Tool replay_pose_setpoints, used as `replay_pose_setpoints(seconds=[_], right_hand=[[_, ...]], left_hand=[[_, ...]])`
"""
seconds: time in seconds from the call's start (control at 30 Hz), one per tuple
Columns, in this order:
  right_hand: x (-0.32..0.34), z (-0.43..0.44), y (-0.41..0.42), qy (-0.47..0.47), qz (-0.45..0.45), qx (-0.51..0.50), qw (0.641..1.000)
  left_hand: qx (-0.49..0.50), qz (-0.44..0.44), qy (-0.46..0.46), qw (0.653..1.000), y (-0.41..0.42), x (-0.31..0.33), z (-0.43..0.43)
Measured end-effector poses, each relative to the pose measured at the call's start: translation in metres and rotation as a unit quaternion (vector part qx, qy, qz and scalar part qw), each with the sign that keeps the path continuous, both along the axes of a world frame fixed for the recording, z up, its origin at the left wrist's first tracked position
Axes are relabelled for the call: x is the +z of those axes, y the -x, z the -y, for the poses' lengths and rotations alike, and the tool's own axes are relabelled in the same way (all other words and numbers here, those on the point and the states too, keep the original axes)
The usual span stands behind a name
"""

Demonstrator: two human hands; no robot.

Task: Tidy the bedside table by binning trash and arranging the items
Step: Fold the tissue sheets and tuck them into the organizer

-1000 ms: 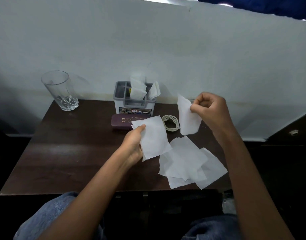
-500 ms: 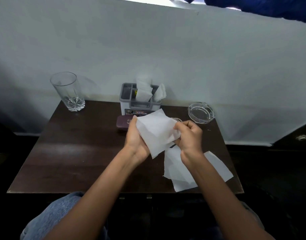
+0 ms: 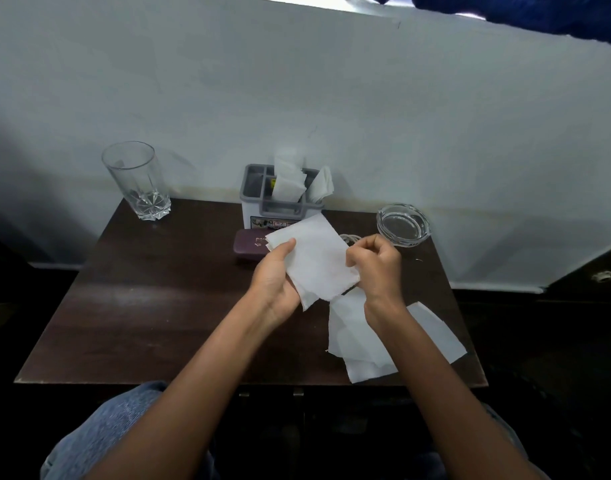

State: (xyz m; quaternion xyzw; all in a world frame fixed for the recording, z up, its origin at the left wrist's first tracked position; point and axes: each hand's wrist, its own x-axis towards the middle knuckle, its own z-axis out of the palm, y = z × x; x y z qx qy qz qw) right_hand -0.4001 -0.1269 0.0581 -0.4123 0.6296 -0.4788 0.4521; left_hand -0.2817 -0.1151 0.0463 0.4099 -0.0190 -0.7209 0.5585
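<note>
My left hand (image 3: pixel 274 285) and my right hand (image 3: pixel 376 268) hold white tissue sheets (image 3: pixel 314 258) together above the middle of the dark wooden bedside table (image 3: pixel 141 306). The left thumb pinches the sheets' left edge, and the right fingers curl round their right edge. More loose white tissues (image 3: pixel 362 344) lie flat on the table under my right forearm, near the front right corner. A grey and white organiser box (image 3: pixel 279 206) with tissues standing in it sits at the back centre.
A tall clear glass (image 3: pixel 136 180) stands at the back left corner. A glass ashtray (image 3: pixel 402 225) sits at the back right. A maroon case (image 3: pixel 250 245) lies in front of the organiser, with a coiled cable (image 3: pixel 349 238) partly hidden beside it. A white wall rises behind.
My right hand brought its tissue leftward onto the sheet in my left hand, and both hands now hold the sheets together. The ashtray came into view as the right hand moved.
</note>
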Motion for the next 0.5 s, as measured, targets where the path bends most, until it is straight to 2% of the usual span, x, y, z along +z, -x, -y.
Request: replay_pose_setpoints(seconds=[0.17,0.33,0.5], right_hand=[[0.011,0.008,0.013,0.0,0.0,0.041,0.999],[0.009,0.011,0.021,0.019,-0.041,0.075,0.996],[0.003,0.01,0.017,0.015,-0.015,0.051,0.999]], left_hand=[[-0.045,-0.003,-0.024,0.999,0.001,-0.002,0.0],[-0.074,0.0,-0.011,0.997,0.003,0.004,-0.003],[-0.112,-0.008,0.009,0.994,0.003,0.004,-0.005]])
